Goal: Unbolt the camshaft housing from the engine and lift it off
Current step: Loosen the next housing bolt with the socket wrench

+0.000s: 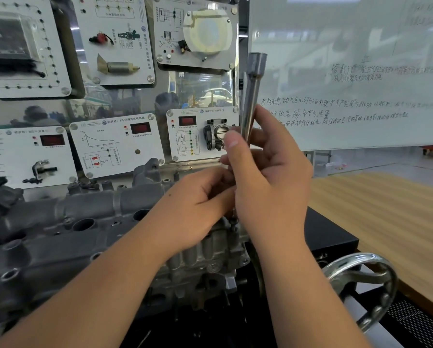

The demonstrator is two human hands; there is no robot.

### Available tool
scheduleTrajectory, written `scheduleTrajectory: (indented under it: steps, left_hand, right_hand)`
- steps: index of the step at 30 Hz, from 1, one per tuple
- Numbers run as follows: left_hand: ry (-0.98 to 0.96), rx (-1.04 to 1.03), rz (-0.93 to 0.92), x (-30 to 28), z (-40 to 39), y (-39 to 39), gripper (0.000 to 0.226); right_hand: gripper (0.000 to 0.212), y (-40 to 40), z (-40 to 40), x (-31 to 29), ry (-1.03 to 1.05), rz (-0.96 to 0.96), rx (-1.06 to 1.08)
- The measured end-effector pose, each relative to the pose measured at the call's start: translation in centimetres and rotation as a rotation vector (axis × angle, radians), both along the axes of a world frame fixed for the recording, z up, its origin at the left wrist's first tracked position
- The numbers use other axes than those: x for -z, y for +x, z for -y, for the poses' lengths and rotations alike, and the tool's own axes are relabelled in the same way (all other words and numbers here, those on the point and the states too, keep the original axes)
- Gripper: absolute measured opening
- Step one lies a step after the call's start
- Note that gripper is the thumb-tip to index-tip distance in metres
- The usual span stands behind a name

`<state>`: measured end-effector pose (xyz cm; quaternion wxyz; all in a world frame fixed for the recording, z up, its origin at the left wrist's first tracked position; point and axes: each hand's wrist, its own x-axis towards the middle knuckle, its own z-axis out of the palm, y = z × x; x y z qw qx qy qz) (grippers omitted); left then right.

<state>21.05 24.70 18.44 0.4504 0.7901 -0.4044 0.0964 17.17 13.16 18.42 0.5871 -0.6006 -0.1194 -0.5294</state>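
A whiteboard (348,71) with handwriting fills the right of the room, beside a wall of sensor display panels (115,144). Below them the grey camshaft housing (67,222) sits on the engine, running from the left edge toward the middle. A chrome handwheel (366,287) stands at lower right. The right hand (268,182) grips a long socket wrench (251,96), held upright, its socket end up. The left hand (197,204) has its fingers curled at the tool's lower end; what they pinch is hidden.
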Motion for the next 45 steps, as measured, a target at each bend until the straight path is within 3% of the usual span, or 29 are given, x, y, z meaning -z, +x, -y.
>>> scheduleTrajectory:
  steps: [4,8,12,17,24,29,35,39,45]
  left_hand:
    - [-0.012,-0.004,0.004,0.09,-0.12,0.14,0.016]
    - [0.024,0.004,-0.02,-0.04,-0.15,-0.19,0.033]
    - [0.024,-0.011,0.007,-0.01,-0.04,-0.05,0.031]
    - [0.0,0.02,0.002,0.07,-0.04,0.07,0.039]
    - [-0.005,0.022,-0.003,0.05,-0.11,0.28,0.037]
    - [0.02,0.009,0.014,0.03,-0.12,-0.08,0.035]
    - [0.017,0.003,0.013,-0.06,-0.13,-0.36,0.036]
    - [0.019,0.001,0.005,-0.07,-0.12,-0.46,0.037]
    - [-0.016,-0.015,-0.017,-0.03,-0.07,-0.26,0.031]
  right_hand:
    - [0.031,0.06,0.13,0.08,-0.003,0.002,0.035]
    - [0.04,0.11,0.03,0.15,-0.021,-0.021,-0.002]
    - [0.044,0.08,0.0,0.09,-0.013,-0.034,-0.011]
    - [0.031,-0.11,0.02,-0.02,-0.039,-0.022,0.028]
    - [0.039,-0.09,-0.27,-0.07,-0.035,-0.007,-0.015]
    - [0.014,-0.35,-0.08,-0.16,-0.056,0.007,0.029]
    - [0.022,-0.69,-0.06,-0.28,-0.154,-0.004,0.027]
    - [0.04,-0.61,-0.14,-0.21,-0.123,-0.008,-0.001]
    - [0.041,-0.38,0.1,-0.34,-0.094,-0.036,0.008]
